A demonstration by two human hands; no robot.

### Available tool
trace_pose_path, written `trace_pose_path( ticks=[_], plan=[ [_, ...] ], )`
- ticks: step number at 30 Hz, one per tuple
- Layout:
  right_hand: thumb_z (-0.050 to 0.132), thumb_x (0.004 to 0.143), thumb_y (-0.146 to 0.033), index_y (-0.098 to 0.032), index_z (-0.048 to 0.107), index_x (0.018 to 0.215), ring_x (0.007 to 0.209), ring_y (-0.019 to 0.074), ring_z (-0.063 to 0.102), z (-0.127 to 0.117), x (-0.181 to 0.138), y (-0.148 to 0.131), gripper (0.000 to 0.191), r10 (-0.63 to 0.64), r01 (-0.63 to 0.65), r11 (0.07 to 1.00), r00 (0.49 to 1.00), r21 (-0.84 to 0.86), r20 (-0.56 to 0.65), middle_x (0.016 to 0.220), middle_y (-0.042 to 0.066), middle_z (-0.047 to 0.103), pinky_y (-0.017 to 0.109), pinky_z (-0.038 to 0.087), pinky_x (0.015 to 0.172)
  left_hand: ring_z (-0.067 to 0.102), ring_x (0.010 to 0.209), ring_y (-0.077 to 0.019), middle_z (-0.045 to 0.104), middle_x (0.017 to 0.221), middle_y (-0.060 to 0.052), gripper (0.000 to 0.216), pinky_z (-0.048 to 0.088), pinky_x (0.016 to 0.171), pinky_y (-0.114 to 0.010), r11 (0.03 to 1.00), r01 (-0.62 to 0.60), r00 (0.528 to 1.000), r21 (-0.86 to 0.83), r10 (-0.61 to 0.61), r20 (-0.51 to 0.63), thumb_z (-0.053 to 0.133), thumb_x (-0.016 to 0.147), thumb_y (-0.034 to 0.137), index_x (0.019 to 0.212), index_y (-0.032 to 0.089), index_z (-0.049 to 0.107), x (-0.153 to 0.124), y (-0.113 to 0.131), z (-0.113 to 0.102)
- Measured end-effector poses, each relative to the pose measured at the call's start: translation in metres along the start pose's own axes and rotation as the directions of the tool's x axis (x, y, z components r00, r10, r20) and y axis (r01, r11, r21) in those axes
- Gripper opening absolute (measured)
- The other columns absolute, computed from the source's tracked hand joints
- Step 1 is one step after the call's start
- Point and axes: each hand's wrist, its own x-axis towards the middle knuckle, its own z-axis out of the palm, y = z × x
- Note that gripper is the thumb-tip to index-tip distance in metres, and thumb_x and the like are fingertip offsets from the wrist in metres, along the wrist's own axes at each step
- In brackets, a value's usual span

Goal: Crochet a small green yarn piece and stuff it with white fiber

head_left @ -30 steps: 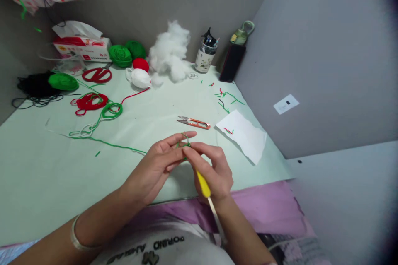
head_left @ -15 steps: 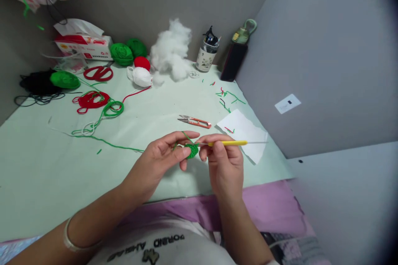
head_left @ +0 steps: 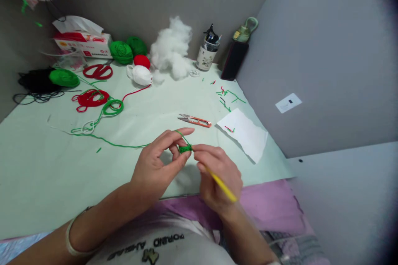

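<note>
Between the thumb and fingers of my left hand [head_left: 160, 159] is a small green crochet piece [head_left: 184, 148]. Green yarn [head_left: 121, 145] trails from that hand leftward over the table, and a strand runs over the raised index finger. My right hand [head_left: 219, 176] grips a yellow-handled crochet hook [head_left: 222, 184], slanted with its handle end toward me and slightly blurred. The right fingertips meet the edge of the green piece; the hook's tip is hidden there. Orange thread snips [head_left: 195, 121] lie just beyond my hands.
White paper [head_left: 244, 134] with yarn scraps lies right. Behind stand white stuffing [head_left: 172, 47], a pen cup [head_left: 207, 54], a dark phone [head_left: 234, 61] against a bottle [head_left: 245, 29], yarn balls [head_left: 121, 52] and a tissue box [head_left: 83, 45]. Red scissors [head_left: 98, 72] and a red yarn coil [head_left: 91, 98] lie left.
My right hand has turned, swinging the hook's handle from nearly level to slanting down toward me. The green piece has tilted and shows a narrower side. My left hand still holds it.
</note>
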Motion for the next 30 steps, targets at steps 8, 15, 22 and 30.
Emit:
trace_pose_path(
  ticks=[8, 15, 22, 30],
  plan=[
    [0.053, 0.101, -0.022, -0.029, 0.075, 0.106, 0.077, 0.0202, 0.066, 0.003, 0.005, 0.001, 0.023, 0.275, -0.203, 0.928, 0.938, 0.312, -0.209, 0.089, 0.005, 0.072, 0.037, 0.057, 0.067, 0.033, 0.059, -0.0067, 0.05, 0.074, 0.005, 0.04, 0.033, 0.059, -0.02, 0.733, 0.454, 0.886, -0.507, -0.308, 0.348, 0.077, 0.086, 0.026, 0.126, 0.024, 0.073, 0.011, 0.002, -0.009],
    [0.058, 0.101, -0.023, -0.027, 0.076, 0.101, 0.081, 0.0179, 0.067, 0.013, 0.011, 0.001, 0.019, 0.428, -0.323, 0.788, 0.899, 0.524, -0.089, 0.093, 0.004, 0.074, 0.033, 0.055, 0.067, 0.053, 0.085, -0.0127, 0.061, 0.089, 0.001, 0.041, 0.045, 0.082, -0.022, 0.855, 0.288, 0.949, -0.432, -0.196, 0.246, 0.08, 0.084, 0.022, 0.123, 0.03, 0.075, 0.008, 0.001, 0.0],
    [0.066, 0.092, -0.008, -0.036, 0.072, 0.126, 0.104, 0.0238, 0.07, 0.006, -0.003, 0.001, 0.045, 0.017, -0.019, 1.0, 0.996, -0.025, -0.092, 0.116, 0.006, 0.074, 0.04, 0.058, 0.084, 0.039, 0.059, -0.0049, 0.059, 0.081, 0.003, 0.036, 0.046, 0.074, -0.019, 0.753, 0.412, 0.909, -0.514, -0.298, 0.291, 0.081, 0.083, 0.024, 0.119, 0.025, 0.077, 0.011, -0.001, 0.002],
    [0.062, 0.099, -0.021, -0.03, 0.079, 0.101, 0.081, 0.0168, 0.065, 0.008, 0.012, 0.004, 0.02, 0.397, -0.263, 0.776, 0.91, 0.573, -0.12, 0.092, 0.002, 0.075, 0.032, 0.052, 0.067, 0.047, 0.071, -0.0079, 0.063, 0.09, 0.001, 0.033, 0.043, 0.071, -0.018, 0.825, 0.329, 0.939, -0.461, -0.234, 0.25, 0.08, 0.085, 0.025, 0.118, 0.027, 0.077, 0.011, 0.0, -0.002]
  ],
)
